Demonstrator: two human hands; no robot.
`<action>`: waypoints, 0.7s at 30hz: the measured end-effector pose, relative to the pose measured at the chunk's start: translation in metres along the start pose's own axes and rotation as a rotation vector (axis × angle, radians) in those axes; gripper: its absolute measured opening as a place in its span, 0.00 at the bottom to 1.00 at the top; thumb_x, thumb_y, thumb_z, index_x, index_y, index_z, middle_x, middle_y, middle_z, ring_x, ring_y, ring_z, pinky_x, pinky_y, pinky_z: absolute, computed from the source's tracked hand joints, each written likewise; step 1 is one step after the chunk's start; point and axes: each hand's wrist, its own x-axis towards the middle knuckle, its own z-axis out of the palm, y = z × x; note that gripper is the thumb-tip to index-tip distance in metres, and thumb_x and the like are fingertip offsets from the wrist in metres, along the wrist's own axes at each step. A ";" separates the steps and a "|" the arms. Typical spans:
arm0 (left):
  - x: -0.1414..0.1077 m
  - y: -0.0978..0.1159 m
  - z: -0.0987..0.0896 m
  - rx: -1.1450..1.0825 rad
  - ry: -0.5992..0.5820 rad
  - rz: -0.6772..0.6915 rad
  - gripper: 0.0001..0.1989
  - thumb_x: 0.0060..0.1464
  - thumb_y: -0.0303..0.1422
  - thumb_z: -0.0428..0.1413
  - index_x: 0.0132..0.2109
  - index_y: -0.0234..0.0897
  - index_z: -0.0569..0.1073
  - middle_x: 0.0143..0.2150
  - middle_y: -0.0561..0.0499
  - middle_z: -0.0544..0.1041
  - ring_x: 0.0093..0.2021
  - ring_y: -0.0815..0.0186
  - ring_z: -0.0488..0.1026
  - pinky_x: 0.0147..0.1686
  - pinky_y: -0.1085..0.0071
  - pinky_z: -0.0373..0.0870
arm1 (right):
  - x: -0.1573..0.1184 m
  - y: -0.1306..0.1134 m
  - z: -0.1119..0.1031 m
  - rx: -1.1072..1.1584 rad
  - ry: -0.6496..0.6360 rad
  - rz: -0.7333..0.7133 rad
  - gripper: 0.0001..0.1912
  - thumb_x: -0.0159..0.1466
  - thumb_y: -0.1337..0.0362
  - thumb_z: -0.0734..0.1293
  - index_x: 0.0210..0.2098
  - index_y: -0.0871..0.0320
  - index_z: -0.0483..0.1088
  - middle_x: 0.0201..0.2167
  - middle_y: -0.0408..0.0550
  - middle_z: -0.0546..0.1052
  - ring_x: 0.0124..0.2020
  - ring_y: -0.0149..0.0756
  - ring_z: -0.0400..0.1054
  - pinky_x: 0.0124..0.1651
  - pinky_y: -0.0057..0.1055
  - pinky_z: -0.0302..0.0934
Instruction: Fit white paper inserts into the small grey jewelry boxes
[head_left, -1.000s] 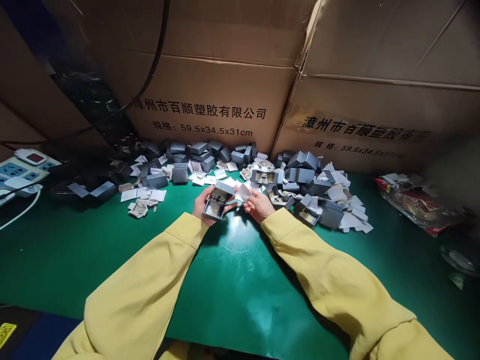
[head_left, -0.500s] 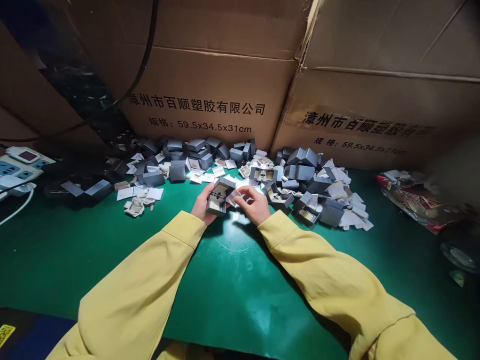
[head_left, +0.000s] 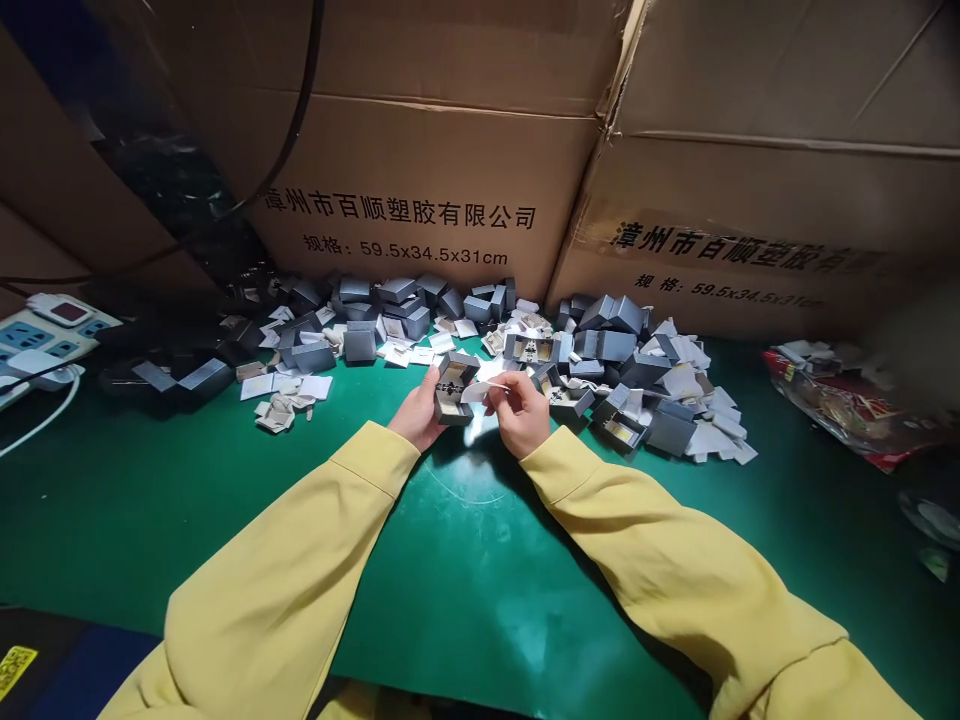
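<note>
My left hand (head_left: 421, 412) is closed round a small dark grey hinged box (head_left: 453, 408), which stands open with a light lining and a black pattern inside. Pinched in the fingers of my right hand (head_left: 523, 412) is a thin white card (head_left: 482, 391), its left end close against the box's right side. Whether the card touches the box I cannot tell. Just behind my hands lie more grey boxes, among them an open one (head_left: 531, 349) with a similar black pattern.
Grey boxes (head_left: 615, 346) and white paper pieces (head_left: 720, 425) are heaped along the back of the green table (head_left: 480, 560). Large cardboard cartons (head_left: 420, 160) stand behind. A power strip (head_left: 45, 335) lies at the left, a red plastic bag (head_left: 840, 400) at the right.
My right hand has drawn slightly back from the box, and more of the white card now shows between them. The box has tilted a little in my left hand.
</note>
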 end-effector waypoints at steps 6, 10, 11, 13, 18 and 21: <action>-0.004 -0.003 0.000 0.110 -0.044 0.045 0.26 0.43 0.51 0.56 0.38 0.30 0.74 0.27 0.45 0.77 0.26 0.65 0.72 0.26 0.72 0.67 | -0.002 -0.003 0.000 -0.116 -0.047 -0.118 0.04 0.59 0.64 0.60 0.31 0.56 0.65 0.28 0.43 0.71 0.26 0.29 0.66 0.30 0.27 0.63; -0.003 -0.005 -0.001 0.134 -0.066 0.065 0.30 0.38 0.53 0.58 0.37 0.29 0.72 0.28 0.47 0.76 0.26 0.67 0.72 0.28 0.73 0.67 | 0.000 -0.005 -0.001 -0.247 -0.067 -0.163 0.06 0.58 0.65 0.60 0.30 0.57 0.67 0.27 0.43 0.73 0.25 0.27 0.64 0.29 0.25 0.61; -0.003 -0.006 -0.001 0.149 -0.073 0.061 0.30 0.37 0.53 0.58 0.38 0.28 0.72 0.28 0.48 0.76 0.27 0.67 0.72 0.29 0.72 0.67 | 0.001 -0.005 -0.001 -0.262 -0.073 -0.174 0.06 0.58 0.65 0.60 0.30 0.57 0.68 0.27 0.42 0.73 0.25 0.27 0.64 0.29 0.25 0.61; -0.002 -0.007 -0.002 0.176 -0.082 0.052 0.31 0.37 0.54 0.58 0.37 0.28 0.72 0.28 0.48 0.76 0.28 0.67 0.72 0.30 0.72 0.67 | 0.001 -0.005 -0.001 -0.280 -0.083 -0.193 0.06 0.58 0.66 0.60 0.30 0.57 0.68 0.26 0.42 0.73 0.24 0.27 0.64 0.27 0.24 0.60; 0.000 -0.008 -0.003 0.170 -0.088 0.036 0.30 0.37 0.54 0.58 0.36 0.29 0.72 0.29 0.48 0.76 0.28 0.67 0.72 0.29 0.72 0.67 | 0.002 -0.002 0.001 -0.345 -0.056 -0.225 0.06 0.59 0.65 0.61 0.32 0.57 0.69 0.27 0.43 0.74 0.23 0.27 0.63 0.25 0.24 0.59; -0.001 -0.006 -0.002 0.156 -0.087 0.027 0.31 0.37 0.54 0.58 0.38 0.29 0.73 0.31 0.46 0.76 0.30 0.66 0.72 0.31 0.72 0.68 | 0.002 -0.003 -0.001 -0.357 -0.020 -0.306 0.08 0.60 0.64 0.62 0.38 0.57 0.69 0.32 0.46 0.74 0.24 0.27 0.63 0.27 0.26 0.61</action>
